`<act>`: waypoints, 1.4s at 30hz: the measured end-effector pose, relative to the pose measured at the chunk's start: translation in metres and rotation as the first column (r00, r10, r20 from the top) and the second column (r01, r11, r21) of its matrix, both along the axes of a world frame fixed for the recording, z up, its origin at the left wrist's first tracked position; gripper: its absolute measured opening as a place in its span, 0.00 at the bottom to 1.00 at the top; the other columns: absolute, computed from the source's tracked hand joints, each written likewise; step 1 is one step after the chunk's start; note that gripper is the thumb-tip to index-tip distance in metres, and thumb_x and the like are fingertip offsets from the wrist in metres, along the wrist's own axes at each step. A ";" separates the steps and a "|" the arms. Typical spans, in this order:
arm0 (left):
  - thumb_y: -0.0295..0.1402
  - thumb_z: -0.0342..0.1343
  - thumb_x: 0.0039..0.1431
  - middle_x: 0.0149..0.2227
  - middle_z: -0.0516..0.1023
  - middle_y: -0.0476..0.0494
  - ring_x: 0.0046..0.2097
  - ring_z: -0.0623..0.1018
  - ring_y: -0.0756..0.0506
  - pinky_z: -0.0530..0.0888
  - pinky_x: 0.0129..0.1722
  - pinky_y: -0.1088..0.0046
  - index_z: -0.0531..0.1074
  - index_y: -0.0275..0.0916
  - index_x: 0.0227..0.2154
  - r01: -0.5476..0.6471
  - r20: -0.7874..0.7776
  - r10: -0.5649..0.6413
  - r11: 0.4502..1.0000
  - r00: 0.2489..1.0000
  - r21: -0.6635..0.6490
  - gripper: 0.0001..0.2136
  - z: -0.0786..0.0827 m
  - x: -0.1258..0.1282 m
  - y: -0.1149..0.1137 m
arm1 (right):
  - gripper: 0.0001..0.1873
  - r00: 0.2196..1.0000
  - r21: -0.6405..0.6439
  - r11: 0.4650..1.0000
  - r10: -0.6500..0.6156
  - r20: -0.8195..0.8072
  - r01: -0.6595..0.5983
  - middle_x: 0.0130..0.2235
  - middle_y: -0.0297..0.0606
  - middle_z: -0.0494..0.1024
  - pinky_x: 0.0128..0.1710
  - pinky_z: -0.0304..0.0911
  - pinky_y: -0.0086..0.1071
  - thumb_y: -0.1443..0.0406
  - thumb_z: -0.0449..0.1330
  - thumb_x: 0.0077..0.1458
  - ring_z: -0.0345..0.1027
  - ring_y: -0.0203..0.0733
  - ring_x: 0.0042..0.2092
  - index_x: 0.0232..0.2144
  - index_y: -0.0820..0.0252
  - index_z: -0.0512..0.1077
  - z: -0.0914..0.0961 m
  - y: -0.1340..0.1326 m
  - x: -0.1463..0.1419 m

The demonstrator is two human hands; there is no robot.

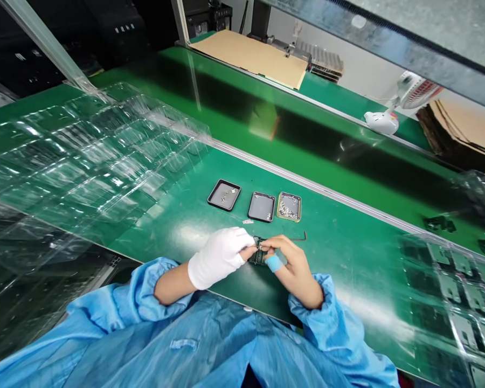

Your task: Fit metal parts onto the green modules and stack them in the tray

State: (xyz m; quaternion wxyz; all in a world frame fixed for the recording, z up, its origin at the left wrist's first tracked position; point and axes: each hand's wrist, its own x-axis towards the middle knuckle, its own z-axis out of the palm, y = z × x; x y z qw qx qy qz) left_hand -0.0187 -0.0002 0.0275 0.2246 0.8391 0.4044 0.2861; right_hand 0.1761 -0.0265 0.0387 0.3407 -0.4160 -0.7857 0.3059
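My left hand [222, 256], in a white glove with the thumb bare, is closed on the left side of a small dark part [257, 257]. My right hand [289, 261], bare with blue tape round the thumb, pinches a tiny metal piece [260, 247] against that part. Fingers cover much of both. Just beyond my right fingers lies a thin L-shaped hex key [304, 236], its other end hidden near my hands. Three shallow trays stand behind: the left tray [214, 203], the middle tray [262, 219] and the right tray [280, 216], each with small metal pieces inside.
Clear plastic blister trays [105, 145] spread over the left of the green table [347, 237]. At the right, another blister tray [448, 269] holds several dark parts. A metal rail [307, 183] borders the green conveyor belt [226, 108]. Beyond it stand a small fan [412, 94] and cardboard [250, 56].
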 end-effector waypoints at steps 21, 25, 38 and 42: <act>0.31 0.49 0.56 0.46 0.77 0.41 0.49 0.76 0.44 0.71 0.51 0.66 0.71 0.35 0.44 0.133 0.261 -0.023 0.901 0.965 -0.412 0.13 -0.040 0.012 0.015 | 0.04 0.963 0.089 0.966 -0.251 0.100 0.242 0.37 0.40 0.72 0.44 0.57 0.41 0.70 0.53 0.55 0.65 0.45 0.41 0.32 0.57 0.65 -0.047 0.013 -0.007; 0.32 0.50 0.56 0.44 0.78 0.43 0.47 0.76 0.44 0.71 0.50 0.67 0.71 0.37 0.42 0.126 0.281 0.006 0.884 0.960 -0.451 0.11 -0.039 0.014 0.017 | 0.04 0.963 0.082 0.963 -0.263 0.055 0.258 0.37 0.39 0.72 0.42 0.58 0.40 0.70 0.53 0.56 0.65 0.45 0.40 0.32 0.56 0.65 -0.048 0.012 -0.006; 0.29 0.53 0.51 0.40 0.72 0.43 0.44 0.74 0.45 0.71 0.48 0.65 0.63 0.39 0.41 -0.134 0.342 0.240 0.943 0.909 -0.305 0.13 -0.039 0.025 0.012 | 0.08 0.882 -0.395 0.895 -0.346 -0.318 0.209 0.43 0.38 0.71 0.49 0.62 0.38 0.63 0.54 0.58 0.67 0.42 0.45 0.41 0.55 0.64 -0.062 0.014 0.000; 0.37 0.53 0.56 0.40 0.75 0.43 0.44 0.76 0.44 0.73 0.48 0.64 0.65 0.39 0.42 -0.205 0.384 0.303 0.939 0.872 -0.275 0.13 -0.023 0.007 0.016 | 0.27 0.961 -0.285 0.950 -0.190 -0.200 0.129 0.58 0.47 0.63 0.60 0.54 0.48 0.55 0.57 0.56 0.58 0.50 0.60 0.55 0.55 0.58 -0.056 -0.004 0.005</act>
